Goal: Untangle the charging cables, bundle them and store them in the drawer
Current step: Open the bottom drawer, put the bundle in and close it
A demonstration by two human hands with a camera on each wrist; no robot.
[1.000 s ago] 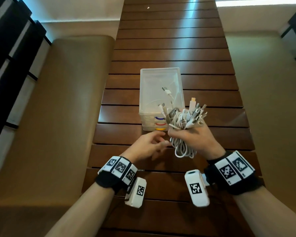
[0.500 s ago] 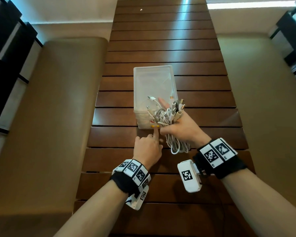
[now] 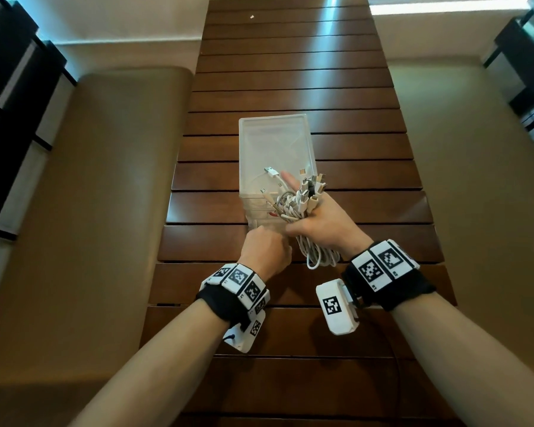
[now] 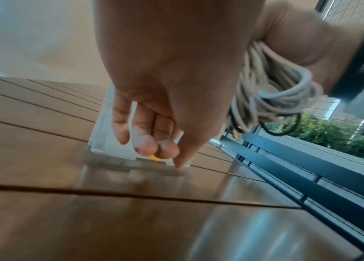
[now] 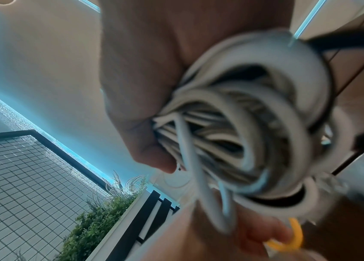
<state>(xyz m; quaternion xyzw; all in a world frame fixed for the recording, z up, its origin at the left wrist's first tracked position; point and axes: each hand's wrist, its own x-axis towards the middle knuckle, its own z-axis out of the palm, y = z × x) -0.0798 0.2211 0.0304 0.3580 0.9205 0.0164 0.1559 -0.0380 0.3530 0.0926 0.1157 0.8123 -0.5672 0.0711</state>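
Observation:
My right hand (image 3: pixel 324 223) grips a coiled bundle of white charging cables (image 3: pixel 293 204), plugs sticking up and loops hanging below the fist; the coil shows close up in the right wrist view (image 5: pixel 243 123). A clear plastic drawer unit (image 3: pixel 275 143) stands mid-table, just beyond both hands. My left hand (image 3: pixel 267 246) is at its bottom front, fingers curled round the yellow drawer handle (image 4: pixel 155 158), which also shows in the right wrist view (image 5: pixel 288 244). One white USB cable (image 3: pixel 270 172) lies at the unit's top; whether on or inside it I cannot tell.
The unit rests on a long dark slatted wooden table (image 3: pixel 290 72). Tan upholstered benches (image 3: pixel 105 180) run along both sides. A dark railing (image 4: pixel 310 167) with green plants behind it runs to the right of the table.
My left hand left the bundle, reached forward to the unit's bottom front, and its fingers curled onto the yellow handle. The right hand carried the bundle closer over the unit.

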